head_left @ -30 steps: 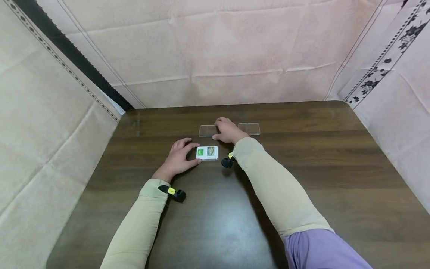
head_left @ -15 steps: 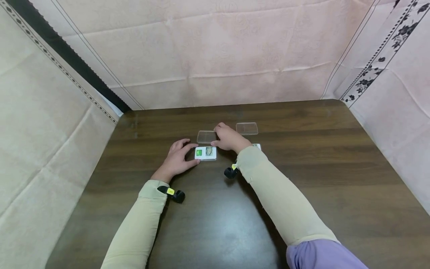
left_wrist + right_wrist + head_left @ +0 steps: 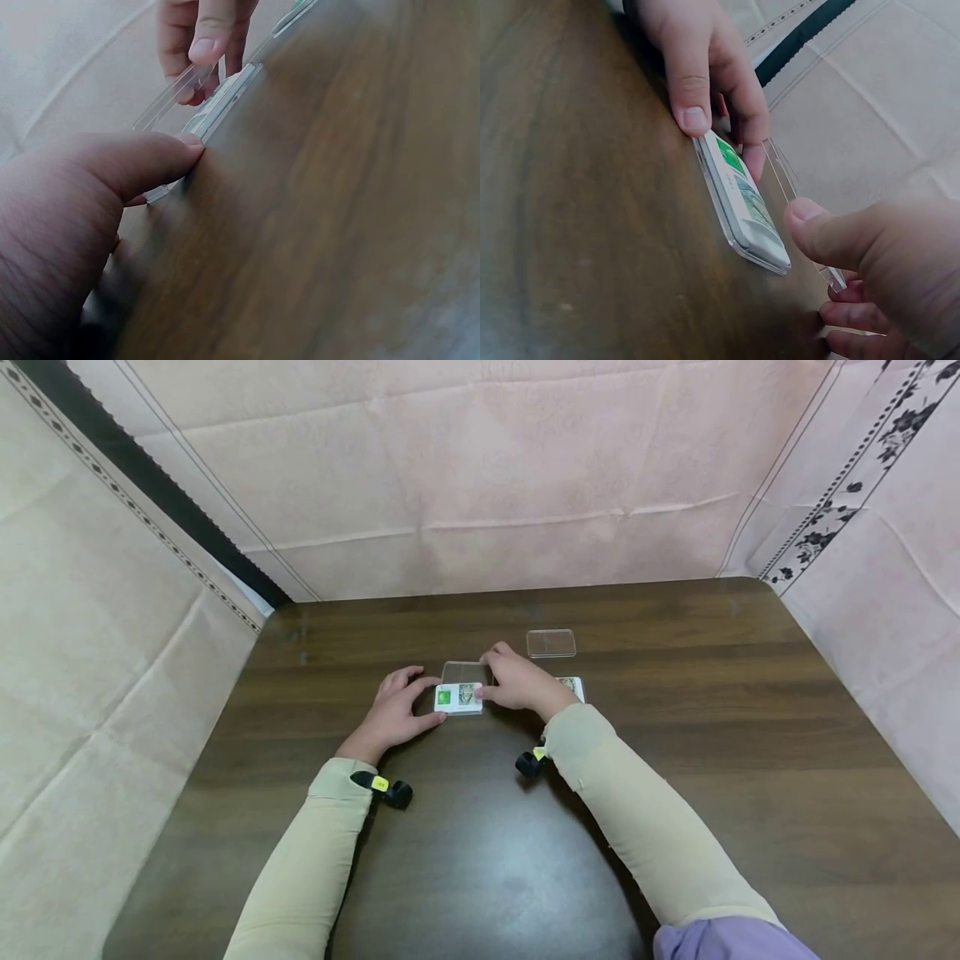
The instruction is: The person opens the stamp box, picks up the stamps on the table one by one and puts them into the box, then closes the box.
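Observation:
A clear plastic box [image 3: 454, 707] lies on the table, filled with white cards [image 3: 742, 191] whose top one bears a green square and a picture. At its left end my left hand [image 3: 393, 714] holds it between thumb and fingers. My right hand [image 3: 521, 681] pinches a clear plastic lid [image 3: 459, 672] by its right end. In the right wrist view the lid [image 3: 781, 169] stands tilted beside the box's far edge, above the table. The right fingertips under the lid are partly hidden in the head view.
Another clear lid [image 3: 551, 643] lies farther back on the brown table [image 3: 712, 735]. A second white card pack [image 3: 575, 687] shows partly behind the right wrist. Pale patterned cloth [image 3: 525, 468] hangs beyond the table's back edge.
My right hand has brought the lid nearer to me, down to the far edge of the card box. The second pack has come into view behind the wrist. My left hand stays put.

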`<state>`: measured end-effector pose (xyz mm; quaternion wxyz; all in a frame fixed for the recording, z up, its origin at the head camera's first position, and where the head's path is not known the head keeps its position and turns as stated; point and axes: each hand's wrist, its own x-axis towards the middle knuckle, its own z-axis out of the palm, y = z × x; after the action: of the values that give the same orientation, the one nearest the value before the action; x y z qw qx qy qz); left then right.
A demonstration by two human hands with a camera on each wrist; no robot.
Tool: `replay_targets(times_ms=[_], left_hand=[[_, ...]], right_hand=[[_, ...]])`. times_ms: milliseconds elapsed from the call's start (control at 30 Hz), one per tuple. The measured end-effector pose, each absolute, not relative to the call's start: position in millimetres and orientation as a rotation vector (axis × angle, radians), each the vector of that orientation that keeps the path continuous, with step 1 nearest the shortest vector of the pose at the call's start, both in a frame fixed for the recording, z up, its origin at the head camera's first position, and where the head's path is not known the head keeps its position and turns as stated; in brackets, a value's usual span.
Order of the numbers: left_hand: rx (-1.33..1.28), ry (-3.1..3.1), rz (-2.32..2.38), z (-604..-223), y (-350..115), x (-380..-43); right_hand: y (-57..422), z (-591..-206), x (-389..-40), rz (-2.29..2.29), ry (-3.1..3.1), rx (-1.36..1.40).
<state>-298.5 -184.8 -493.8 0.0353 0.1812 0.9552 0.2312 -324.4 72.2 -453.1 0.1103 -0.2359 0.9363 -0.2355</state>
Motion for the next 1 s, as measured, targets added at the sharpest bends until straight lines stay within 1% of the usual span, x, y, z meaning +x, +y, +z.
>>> replay_targets(times_ms=[467, 1000], left_hand=[[0.537, 2.928, 0.73, -496, -187, -301], [0.556, 2.922, 0.755, -494, -185, -300]], right_hand=[[64, -457, -309, -0.689, 2.728, -0.81], [60, -459, -305, -0.67, 2.751, -0.755]])
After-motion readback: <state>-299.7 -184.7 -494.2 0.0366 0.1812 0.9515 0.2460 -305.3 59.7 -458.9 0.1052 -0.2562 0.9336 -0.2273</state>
